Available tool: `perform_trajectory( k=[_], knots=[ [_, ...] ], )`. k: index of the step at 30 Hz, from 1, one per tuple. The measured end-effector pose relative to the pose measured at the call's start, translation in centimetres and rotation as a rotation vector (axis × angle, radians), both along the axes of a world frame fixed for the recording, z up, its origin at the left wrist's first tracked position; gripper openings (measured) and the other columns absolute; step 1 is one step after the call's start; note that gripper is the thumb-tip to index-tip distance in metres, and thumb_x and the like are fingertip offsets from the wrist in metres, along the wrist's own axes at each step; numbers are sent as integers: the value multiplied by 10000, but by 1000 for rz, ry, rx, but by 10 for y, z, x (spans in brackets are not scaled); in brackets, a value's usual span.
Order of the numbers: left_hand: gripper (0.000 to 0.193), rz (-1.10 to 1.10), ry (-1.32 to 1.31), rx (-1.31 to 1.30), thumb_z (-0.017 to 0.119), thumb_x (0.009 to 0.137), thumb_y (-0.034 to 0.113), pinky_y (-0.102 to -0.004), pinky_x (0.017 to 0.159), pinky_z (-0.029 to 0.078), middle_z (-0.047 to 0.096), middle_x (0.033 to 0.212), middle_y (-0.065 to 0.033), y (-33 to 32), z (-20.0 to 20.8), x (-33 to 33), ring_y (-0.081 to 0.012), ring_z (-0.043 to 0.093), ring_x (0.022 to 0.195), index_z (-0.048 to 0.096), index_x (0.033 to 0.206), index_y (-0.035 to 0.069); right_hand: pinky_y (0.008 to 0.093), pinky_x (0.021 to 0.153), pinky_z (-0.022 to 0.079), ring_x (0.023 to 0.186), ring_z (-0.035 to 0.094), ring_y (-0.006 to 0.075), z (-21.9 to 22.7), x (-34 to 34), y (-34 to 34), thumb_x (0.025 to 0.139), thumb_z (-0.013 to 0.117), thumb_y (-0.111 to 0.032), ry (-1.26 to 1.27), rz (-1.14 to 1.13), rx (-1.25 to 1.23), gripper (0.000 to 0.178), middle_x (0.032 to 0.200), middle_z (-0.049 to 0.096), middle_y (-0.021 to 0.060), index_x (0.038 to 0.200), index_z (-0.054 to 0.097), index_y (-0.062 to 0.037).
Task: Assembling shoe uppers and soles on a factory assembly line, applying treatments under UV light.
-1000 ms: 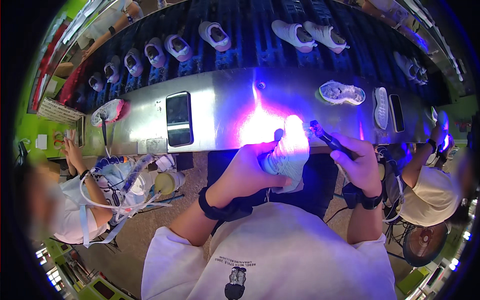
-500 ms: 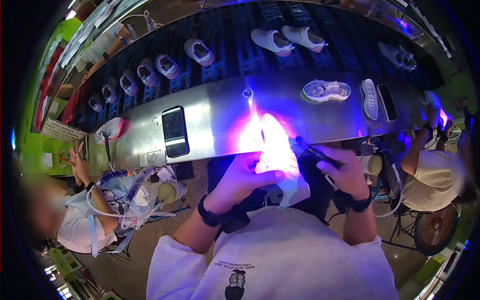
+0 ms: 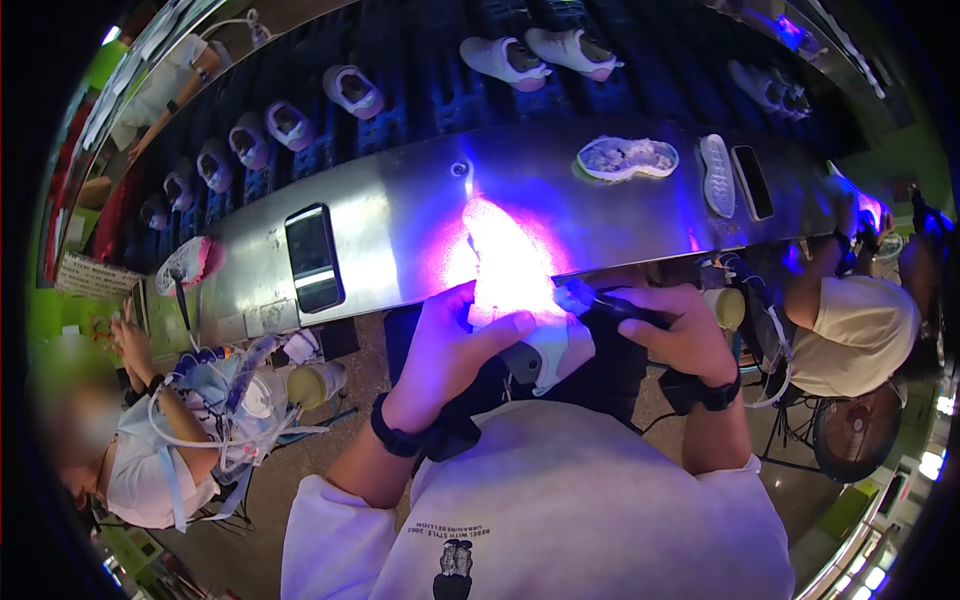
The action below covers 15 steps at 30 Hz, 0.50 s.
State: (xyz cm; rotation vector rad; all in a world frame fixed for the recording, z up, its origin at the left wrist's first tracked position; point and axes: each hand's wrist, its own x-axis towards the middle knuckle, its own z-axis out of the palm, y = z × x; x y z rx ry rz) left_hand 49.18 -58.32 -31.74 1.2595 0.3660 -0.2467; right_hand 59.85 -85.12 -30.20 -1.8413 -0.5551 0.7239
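My left hand point(image 3: 440, 345) is closed around a light-coloured shoe upper point(image 3: 562, 352), gripping it near the heel, with its toe pointing away toward the bench. Intense purple-white light washes out most of the upper's surface. In my right hand point(image 3: 685, 335) is a dark-handled brush point(image 3: 632, 309), pinched between thumb and fingers. The brush head meets the right side of the upper, though glare hides whether the bristles press on it. Both hands are just in front of the bench edge.
The metal bench point(image 3: 390, 240) carries a phone point(image 3: 315, 260), a sole with whitish stuff inside point(image 3: 627, 158), a white sole point(image 3: 717, 175) and another phone point(image 3: 752, 182). A dark conveyor behind bears several shoes point(image 3: 352, 92). Co-workers sit on both sides, beside pots point(image 3: 316, 384) and hoses.
The whole view has shifted, so the bench appears farther left and higher. The shoe's toe has turned a little left. The brush head remains beside the shoe's right side.
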Motion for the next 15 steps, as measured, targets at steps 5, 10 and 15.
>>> perform_trajectory(
  k=[5, 10, 15],
  knots=[
    [430, 90, -56, 241, 829, 863, 237, -302, 866, 545, 733, 1072, -65, 9, -9, 3, -126, 678, 968, 687, 1181, -16, 246, 650, 442, 716, 541, 56, -2, 10, -12, 873, 766, -98, 105, 50, -104, 359, 796, 651, -6, 1219, 722, -16],
    [475, 141, -116, 297, 820, 872, 231, -282, 840, 546, 724, 1072, -73, 9, -15, 8, -122, 672, 954, 647, 1227, -34, 257, 692, 487, 722, 581, 82, -11, 1, -19, 847, 767, -50, -76, 37, -100, 382, 825, 711, 40, 1226, 721, -42],
    [441, 192, 157, 60, 779, 912, 237, -256, 781, 549, 707, 1017, -50, 4, -10, 12, -107, 682, 880, 624, 1235, -20, 270, 730, 497, 747, 602, 96, -11, -10, -13, 832, 770, -34, -79, -114, -165, 407, 843, 716, 72, 1235, 710, -34]
  ],
)
